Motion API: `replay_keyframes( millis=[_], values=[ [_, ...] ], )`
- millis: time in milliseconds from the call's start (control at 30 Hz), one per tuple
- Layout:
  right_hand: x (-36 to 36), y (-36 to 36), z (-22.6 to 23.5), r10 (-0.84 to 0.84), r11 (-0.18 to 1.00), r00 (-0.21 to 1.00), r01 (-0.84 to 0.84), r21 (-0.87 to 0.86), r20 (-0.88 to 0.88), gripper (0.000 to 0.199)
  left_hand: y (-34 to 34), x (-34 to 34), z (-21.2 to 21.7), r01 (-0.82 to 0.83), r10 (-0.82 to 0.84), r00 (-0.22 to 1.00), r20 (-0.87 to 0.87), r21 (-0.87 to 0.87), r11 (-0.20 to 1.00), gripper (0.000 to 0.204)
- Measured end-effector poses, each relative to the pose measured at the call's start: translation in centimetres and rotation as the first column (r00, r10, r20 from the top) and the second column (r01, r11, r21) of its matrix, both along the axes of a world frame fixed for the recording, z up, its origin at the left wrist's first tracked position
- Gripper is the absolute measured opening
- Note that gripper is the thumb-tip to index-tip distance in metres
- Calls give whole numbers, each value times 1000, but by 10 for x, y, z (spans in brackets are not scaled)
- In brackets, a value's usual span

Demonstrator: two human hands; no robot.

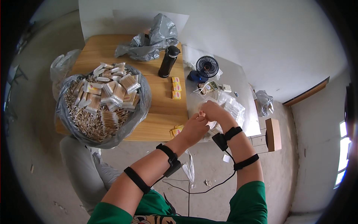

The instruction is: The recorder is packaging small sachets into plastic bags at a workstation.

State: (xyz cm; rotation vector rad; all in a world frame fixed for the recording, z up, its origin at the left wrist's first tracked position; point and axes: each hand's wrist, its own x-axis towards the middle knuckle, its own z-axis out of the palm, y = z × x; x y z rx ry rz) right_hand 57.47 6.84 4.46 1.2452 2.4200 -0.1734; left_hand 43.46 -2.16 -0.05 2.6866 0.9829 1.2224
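"Two hands, the left hand [194, 130] and the right hand [215, 112], meet to the right of the black flask [168, 62], on the person's side of it. Are they grasping anything?"

"I can't tell. The fingers of both are bent and drawn in close together, but whatever may be pinched there is hidden. Such a close meeting suggests fine work on something small."

"What lies nearest them?"

"Clear plastic packets [233, 107], in a loose pile right of the flask and nearer the person, just beside the right hand. They probably sit there to be within easy reach."

"And the cotton swabs [91, 125]?"

"Left of the flask, heaped in a wide-open grey bag [141, 118]. Sleeved bundles [110, 90] lie over the loose ones, likely so they can be lifted without digging."

"Why are three yellow boxes [176, 87] in a row?"

"They line up just on the person's side of the flask, on the wooden surface [164, 114]; my guess is that the row keeps them tidy. The small fan [207, 66] stands right of the flask, on the grey surface [239, 79], its face turned up toward the person, presumably for cooling."
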Motion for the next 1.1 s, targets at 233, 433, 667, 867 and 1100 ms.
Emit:
replay_keyframes(
  millis=[233,433,667,867,1100],
  values=[
    [-16,2,17,-203,925,964,246,-288,172,30,-1,2,-5,28,-35,998,-54,-119,992,26],
    [0,8,-9,-628,670,775,588,-452,77,25,-1,4,-6,93,-84,992,90,-106,990,31],
    [20,38,-54,-507,737,854,500,-455,117,26,6,5,-10,76,-53,992,115,-212,974,32],
    [2,27,-11,-405,799,899,437,-414,166,29,8,-28,8,29,-3,978,210,-119,992,37],
    [17,-9,38,-314,949,910,290,-125,-270,26,-5,-101,11,-102,166,950,263,-241,965,41]
  ],
)
